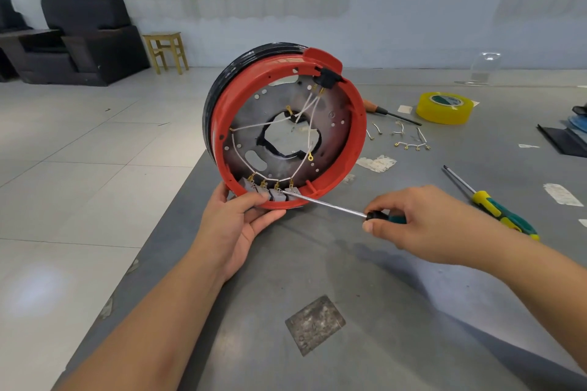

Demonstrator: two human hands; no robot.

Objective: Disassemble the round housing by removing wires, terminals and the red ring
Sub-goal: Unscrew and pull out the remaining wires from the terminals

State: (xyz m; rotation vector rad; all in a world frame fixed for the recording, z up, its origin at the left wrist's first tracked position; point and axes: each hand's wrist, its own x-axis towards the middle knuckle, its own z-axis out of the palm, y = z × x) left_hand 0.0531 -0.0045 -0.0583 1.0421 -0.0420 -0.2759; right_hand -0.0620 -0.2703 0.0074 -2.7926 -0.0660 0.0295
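Here, right hand [422, 222] curled round screwdriver [330, 206], left hand [236, 222] gripping red ring [357, 133].

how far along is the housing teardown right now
Done: several short wires lie loose on the table. In hand: left hand steadies the housing; right hand works a screwdriver at the grey terminals. Left: remaining white wires, terminals, red ring.

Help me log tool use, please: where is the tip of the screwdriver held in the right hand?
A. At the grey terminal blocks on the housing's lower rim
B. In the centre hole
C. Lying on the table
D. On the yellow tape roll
A: the right hand holds the screwdriver, its tip at the grey terminal blocks inside the red ring.
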